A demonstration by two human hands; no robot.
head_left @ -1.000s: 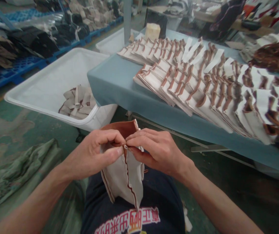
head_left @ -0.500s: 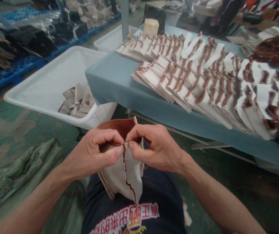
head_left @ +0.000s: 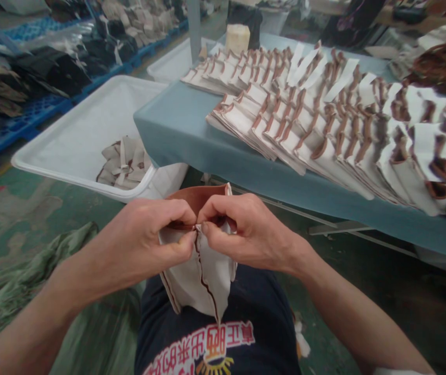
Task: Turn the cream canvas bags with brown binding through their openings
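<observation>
So the left hand (head_left: 154,232) and right hand (head_left: 252,232) have their fingers pinched tight on the top edge of a white piece (head_left: 215,273) with a brown lining, nearly tip to tip, right where the jagged seam starts. The piece hangs just below the fingers, its mouth gaping beyond them. Underneath, closer to the body, there's a dark garment (head_left: 262,307) with pink lettering. Down left of the fingers, some crumpled green cloth (head_left: 98,333). Ahead-left of them, a white bin (head_left: 70,130) with some pale scraps (head_left: 123,161) inside. Ahead-right, a blue table (head_left: 160,120) carries overlapping white-and-brown rows (head_left: 316,117), plus a yellowish block (head_left: 237,39) farthest out.
</observation>
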